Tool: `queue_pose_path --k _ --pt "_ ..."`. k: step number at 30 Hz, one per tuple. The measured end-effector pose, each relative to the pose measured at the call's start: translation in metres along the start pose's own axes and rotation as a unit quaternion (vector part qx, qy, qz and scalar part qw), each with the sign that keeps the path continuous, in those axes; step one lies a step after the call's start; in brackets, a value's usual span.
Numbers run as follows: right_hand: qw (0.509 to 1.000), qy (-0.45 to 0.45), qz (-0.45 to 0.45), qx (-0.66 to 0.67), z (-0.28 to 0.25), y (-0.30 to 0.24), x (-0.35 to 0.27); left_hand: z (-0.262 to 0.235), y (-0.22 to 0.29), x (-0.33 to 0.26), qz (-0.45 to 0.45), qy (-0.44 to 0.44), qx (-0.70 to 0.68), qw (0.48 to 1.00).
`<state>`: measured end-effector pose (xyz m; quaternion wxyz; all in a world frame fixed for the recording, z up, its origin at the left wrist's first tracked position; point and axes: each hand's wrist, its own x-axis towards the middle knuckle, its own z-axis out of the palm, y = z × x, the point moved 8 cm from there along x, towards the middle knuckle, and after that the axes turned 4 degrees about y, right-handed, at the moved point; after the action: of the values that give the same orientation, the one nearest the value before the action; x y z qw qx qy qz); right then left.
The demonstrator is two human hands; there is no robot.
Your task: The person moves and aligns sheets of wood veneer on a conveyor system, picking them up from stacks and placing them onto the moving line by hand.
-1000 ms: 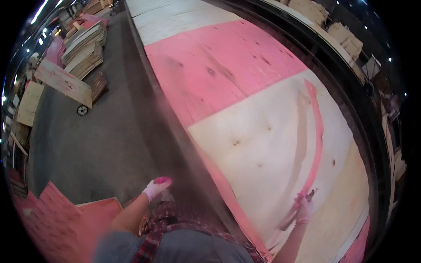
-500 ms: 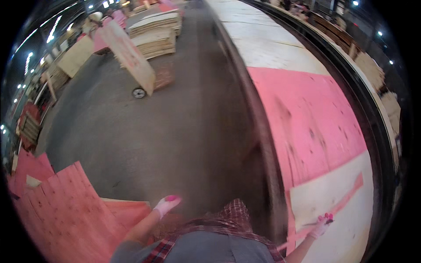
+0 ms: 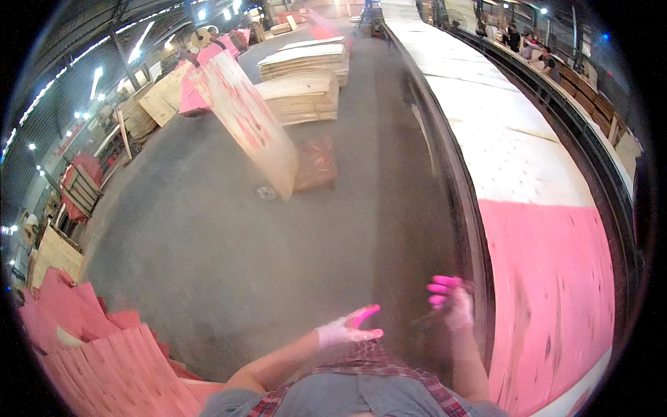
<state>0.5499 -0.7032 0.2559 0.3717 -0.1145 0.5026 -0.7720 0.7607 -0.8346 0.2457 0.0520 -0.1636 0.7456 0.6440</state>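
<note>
My left hand, in a white glove with pink-stained fingers, is over the floor in front of my body. Its thumb and fingers are apart and nothing is in them. To its right, my right hand wears a similar glove and hangs beside the conveyor's edge. Its fingers curl around a thin, dark, knife-like tool, blurred by motion. Nearest that hand, a pink veneer sheet lies on the long conveyor. Pale veneer sheets run on beyond it, and a pale edge shows below it.
Pink veneer sheets are heaped at my lower left. Ahead on the grey floor stands a wheeled cart with a tilted, pink-smeared panel. Behind it are stacks of pale veneer. People are beyond the conveyor's far side.
My right hand has come off the pale sheet on the conveyor and moved left, over its near edge. My left hand has moved right, toward it. The view has shifted, and the pink sheet appears nearer.
</note>
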Motion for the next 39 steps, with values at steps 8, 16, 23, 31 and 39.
queue_pose_path --k 8,16,23,31,39 --pt "0.922 -0.35 0.166 -0.009 0.29 0.015 0.221 -0.185 0.016 0.134 -0.073 0.137 -0.362 0.919" --pt "0.974 -0.197 0.098 0.053 0.287 -0.038 0.518 -0.38 0.08 0.386 -0.025 0.166 -0.183 0.969" --pt "0.995 0.068 -0.003 0.067 0.143 -0.153 0.739 -0.433 0.161 0.654 0.072 -0.077 0.181 0.978" --pt "0.993 0.108 0.029 0.026 0.084 -0.182 1.017 -0.658 0.068 0.839 -0.175 0.175 0.098 0.964" --pt "0.979 -0.105 0.075 -0.157 0.226 -0.19 1.248 -0.725 -0.121 0.661 -0.552 0.47 -0.135 0.675"
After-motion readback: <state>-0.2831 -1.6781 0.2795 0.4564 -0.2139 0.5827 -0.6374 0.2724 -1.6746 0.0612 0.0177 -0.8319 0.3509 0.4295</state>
